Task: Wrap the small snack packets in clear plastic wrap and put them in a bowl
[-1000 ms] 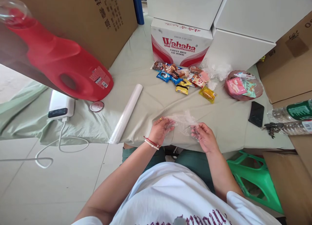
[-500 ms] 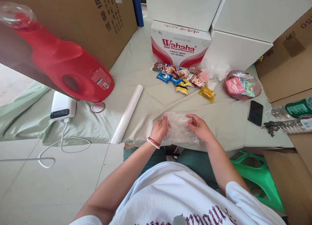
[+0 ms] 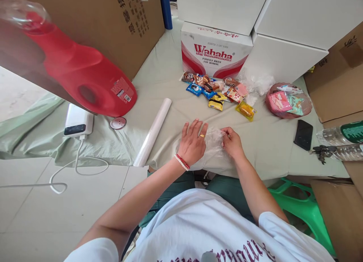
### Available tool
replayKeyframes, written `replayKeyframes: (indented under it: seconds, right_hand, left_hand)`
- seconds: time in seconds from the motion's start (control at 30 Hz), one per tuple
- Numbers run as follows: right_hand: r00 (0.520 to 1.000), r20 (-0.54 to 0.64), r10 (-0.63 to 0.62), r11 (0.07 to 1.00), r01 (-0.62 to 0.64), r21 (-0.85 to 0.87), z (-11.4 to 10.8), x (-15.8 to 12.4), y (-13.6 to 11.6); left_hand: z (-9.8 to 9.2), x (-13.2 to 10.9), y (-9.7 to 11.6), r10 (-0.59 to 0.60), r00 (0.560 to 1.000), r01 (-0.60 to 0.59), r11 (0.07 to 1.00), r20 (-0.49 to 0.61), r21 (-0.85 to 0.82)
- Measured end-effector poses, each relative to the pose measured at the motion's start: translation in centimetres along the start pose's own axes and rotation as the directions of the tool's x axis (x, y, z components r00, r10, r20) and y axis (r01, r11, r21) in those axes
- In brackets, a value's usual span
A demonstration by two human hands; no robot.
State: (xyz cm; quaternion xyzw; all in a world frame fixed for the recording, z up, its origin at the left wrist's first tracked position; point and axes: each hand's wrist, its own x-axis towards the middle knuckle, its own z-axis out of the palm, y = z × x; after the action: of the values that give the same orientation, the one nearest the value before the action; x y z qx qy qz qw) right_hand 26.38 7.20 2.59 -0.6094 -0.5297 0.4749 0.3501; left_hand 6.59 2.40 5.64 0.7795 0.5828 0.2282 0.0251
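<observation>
Where left hand lies: fingers spread over plastic film
Right hand: pinching it
Film: likely being flattened; wants light tension

Worktop cloth is plain pale green. Near its front edge: plastic film, colourless, see-through; roll, white. Toward left edge: bottle, red; power bank, white with black panel. Toward back edge: carton, white with red curved bands and red lettering; snack packets before it, blue, yellow, brown, pink. Toward right edge: bowl, translucent pinkish red; phone, solid black.
</observation>
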Motion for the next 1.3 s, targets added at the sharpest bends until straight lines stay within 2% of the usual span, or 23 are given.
replayKeyframes:
  seconds: [0.07, 0.13, 0.17, 0.23, 0.33, 0.4, 0.47, 0.5, 0.53, 0.57, 0.63, 0.67, 0.7, 0.73, 0.8, 0.83, 0.9, 0.97, 1.03, 1.07, 1.13, 1.23, 1.3]
  right_hand:
    - [0.999, -0.007, -0.044, 0.998, 0.044, -0.054, -0.3, 0.2, -0.1]
    - [0.998, -0.034, -0.061, 0.995, 0.058, -0.083, -0.9, 0.4, 0.0]
    - [0.997, -0.054, -0.062, 0.994, 0.057, -0.091, -1.3, 0.4, 0.2]
    - [0.995, -0.09, -0.051, 0.995, 0.043, -0.089, -2.1, 0.5, 0.7]
    - [0.993, -0.118, -0.02, 0.999, 0.016, -0.039, -3.0, 0.3, 1.7]
    - [0.99, -0.138, -0.01, 1.0, 0.008, -0.012, -3.2, 0.1, 2.4]
    - [0.986, -0.167, -0.011, 1.0, 0.008, -0.013, -3.2, 0.0, 2.7]
    - [0.984, -0.178, -0.012, 1.0, 0.008, -0.021, -3.1, 0.0, 2.7]
    - [0.983, -0.184, -0.013, 0.999, 0.007, -0.031, -3.0, -0.1, 2.7]
    - [0.981, -0.191, -0.018, 0.999, 0.009, -0.047, -3.0, -0.1, 2.6]
    - [0.973, -0.224, -0.057, 0.994, 0.035, -0.1, -3.0, -0.3, 2.2]
    - [0.961, -0.259, -0.094, 0.989, 0.06, -0.135, -3.0, -0.4, 2.0]
    - [0.942, -0.305, -0.143, 0.98, 0.092, -0.175, -3.1, -0.7, 1.8]
    - [0.913, -0.355, -0.2, 0.968, 0.127, -0.218, -3.3, -1.0, 1.7]
    - [0.86, -0.424, -0.285, 0.945, 0.178, -0.275, -3.7, -1.8, 1.6]
    - [0.854, -0.431, -0.29, 0.947, 0.19, -0.259, -4.0, -2.1, 1.6]
    - [0.905, -0.381, -0.188, 0.982, 0.166, -0.09, -4.4, -2.5, 1.7]
    - [0.971, -0.241, -0.01, 0.98, 0.057, 0.19, -4.8, -2.3, 1.3]
    - [0.99, -0.087, 0.11, 0.922, -0.069, 0.382, -5.0, -1.4, 0.6]
    - [0.99, -0.04, 0.132, 0.906, -0.104, 0.411, -5.1, -0.8, 0.1]
    - [0.993, -0.034, 0.112, 0.924, -0.092, 0.371, -5.3, 0.8, -0.9]
    - [0.989, -0.144, 0.02, 0.972, 0.015, 0.236, -5.9, 3.1, -1.4]
    - [0.982, -0.189, 0.018, 0.986, 0.013, 0.164, -6.7, 4.2, -0.8]
  left_hand:
    - [0.6, 1.1, -0.2, -0.028, 0.989, 0.036, 0.998, 0.145, -0.051]
    - [1.2, 2.0, -1.0, -0.165, 0.958, 0.195, 0.975, 0.236, -0.108]
    - [1.5, 2.4, -1.6, -0.257, 0.937, 0.294, 0.946, 0.237, -0.139]
    - [1.9, 3.0, -2.8, -0.429, 0.885, 0.461, 0.86, 0.18, -0.218]
    - [2.3, 3.5, -4.5, -0.6, 0.792, 0.599, 0.73, 0.11, -0.328]
    - [2.6, 3.3, -4.9, -0.682, 0.73, 0.642, 0.665, 0.04, -0.381]
    - [2.7, 2.6, -4.6, -0.705, 0.693, 0.604, 0.681, -0.149, -0.414]
    - [2.8, 2.1, -4.2, -0.672, 0.695, 0.556, 0.727, -0.254, -0.403]
    - [2.8, 1.5, -3.7, -0.603, 0.726, 0.49, 0.79, -0.33, -0.367]
    - [2.7, 0.9, -3.1, -0.5, 0.793, 0.405, 0.859, -0.347, -0.313]
    - [2.7, -0.1, -2.1, -0.245, 0.946, 0.201, 0.957, -0.213, -0.208]
    - [2.7, -0.3, -1.8, -0.137, 0.984, 0.118, 0.978, -0.11, -0.171]
    - [2.7, -0.5, -1.6, -0.069, 0.997, 0.066, 0.988, -0.017, -0.138]
    - [2.9, -0.5, -1.5, -0.052, 0.997, 0.056, 0.993, 0.05, -0.101]
    - [3.2, -0.2, -1.7, -0.122, 0.987, 0.124, 0.992, 0.109, -0.019]
    - [3.4, -0.1, -1.8, -0.161, 0.979, 0.16, 0.987, 0.126, 0.017]
    - [3.8, 0.1, -2.0, -0.205, 0.966, 0.196, 0.978, 0.156, 0.073]
    - [4.0, 0.1, -2.0, -0.206, 0.962, 0.189, 0.976, 0.178, 0.107]
    - [3.9, 0.0, -1.8, -0.195, 0.962, 0.173, 0.977, 0.194, 0.122]
    - [3.8, 0.0, -1.8, -0.19, 0.961, 0.167, 0.978, 0.202, 0.123]
    - [3.5, 0.1, -1.8, -0.188, 0.958, 0.165, 0.979, 0.218, 0.119]
    - [3.0, 0.2, -2.7, -0.211, 0.952, 0.194, 0.976, 0.224, 0.095]
    - [2.8, 0.1, -3.7, -0.218, 0.951, 0.207, 0.976, 0.217, 0.075]
